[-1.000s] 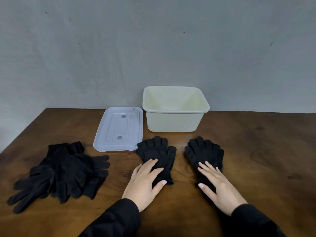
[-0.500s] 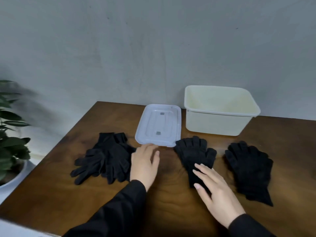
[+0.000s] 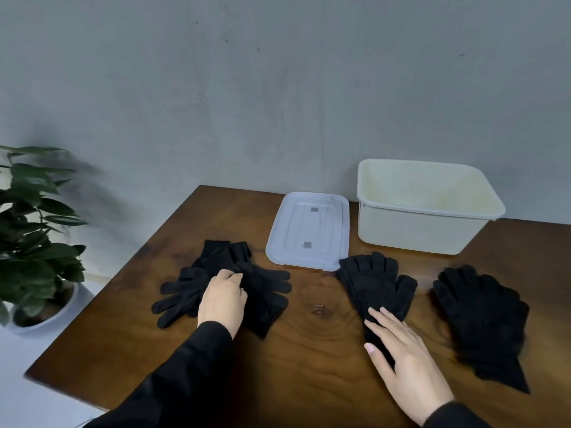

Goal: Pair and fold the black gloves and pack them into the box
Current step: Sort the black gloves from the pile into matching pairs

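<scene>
A loose pile of black gloves (image 3: 262,291) lies on the left part of the wooden table (image 3: 315,350). My left hand (image 3: 222,299) rests on that pile with its fingers curled into the fabric. A stacked black glove pair (image 3: 375,281) lies in the middle. My right hand (image 3: 404,362) lies flat, fingers spread, on that pair's cuff end. A second black glove pair (image 3: 485,316) lies flat at the right, untouched. The cream plastic box (image 3: 423,233) stands open at the back right, nothing visible inside.
The box's translucent white lid (image 3: 309,233) lies flat between the pile and the box. A potted green plant (image 3: 31,242) stands on the floor beyond the table's left edge. A grey wall runs behind the table.
My left hand has left the middle pair and reached left onto the glove pile. My right hand has shifted from the right pair to the middle pair. The view has swung left.
</scene>
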